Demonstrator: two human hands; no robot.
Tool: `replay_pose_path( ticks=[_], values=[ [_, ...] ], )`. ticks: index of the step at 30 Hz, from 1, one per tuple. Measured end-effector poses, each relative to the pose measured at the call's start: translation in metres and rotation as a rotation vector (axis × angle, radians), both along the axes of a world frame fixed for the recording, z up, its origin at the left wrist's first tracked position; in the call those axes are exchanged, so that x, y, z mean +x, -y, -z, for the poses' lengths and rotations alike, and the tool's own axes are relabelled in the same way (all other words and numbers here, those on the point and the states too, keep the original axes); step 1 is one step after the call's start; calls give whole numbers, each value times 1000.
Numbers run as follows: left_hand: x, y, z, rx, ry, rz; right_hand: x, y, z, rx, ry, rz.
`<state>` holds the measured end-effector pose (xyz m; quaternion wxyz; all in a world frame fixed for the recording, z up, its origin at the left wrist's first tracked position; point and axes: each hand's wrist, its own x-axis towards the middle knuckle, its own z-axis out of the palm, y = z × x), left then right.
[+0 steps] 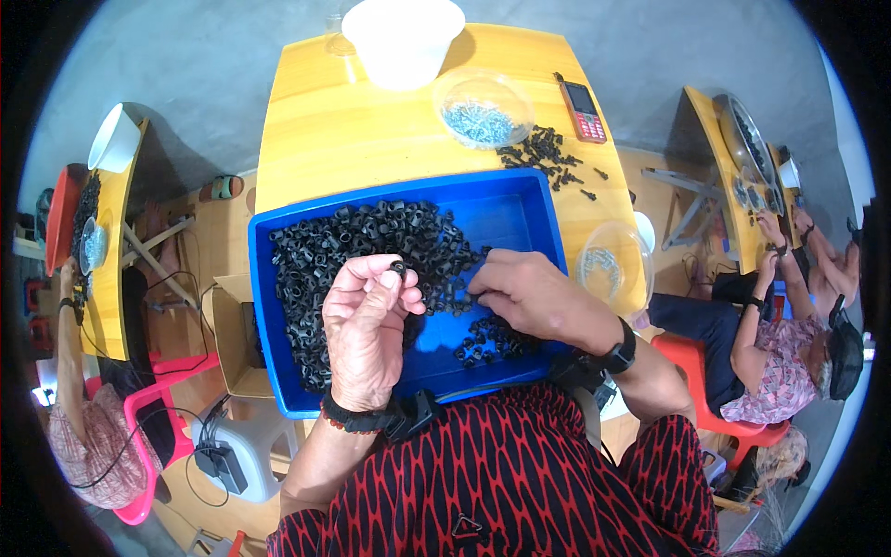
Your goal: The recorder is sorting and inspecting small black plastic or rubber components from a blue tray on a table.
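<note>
My left hand is raised over the blue plastic tray, thumb and fingers pinched on a small black plastic part with a round opening. Inside the tray, a heap of similar black plastic parts fills the left and middle. My right hand is low at the tray's right side, its fingers curled together at the edge of the heap. What its fingertips pinch, if anything, is hidden. A smaller cluster of black parts lies below that hand.
Beyond the tray, the yellow table holds a white tub, a clear bowl of small screws, scattered black pieces and a red phone. A clear dish stands right. Other people work at side tables.
</note>
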<state>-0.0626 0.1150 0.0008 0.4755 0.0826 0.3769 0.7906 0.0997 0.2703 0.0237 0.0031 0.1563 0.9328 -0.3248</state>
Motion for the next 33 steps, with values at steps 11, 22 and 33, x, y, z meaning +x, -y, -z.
replay_pose_path(
  ticks=[11, 22, 33],
  values=[
    [2, -2, -5, -66, -48, 180, -1, 5, -7, -1118, -376, 348],
    [3, -3, -5, -78, -56, 244, -18, 12, 1, -894, -566, 252],
    [4, -4, -3, -32, -16, 243, -18, 14, -7, -486, -493, 238]
  ],
)
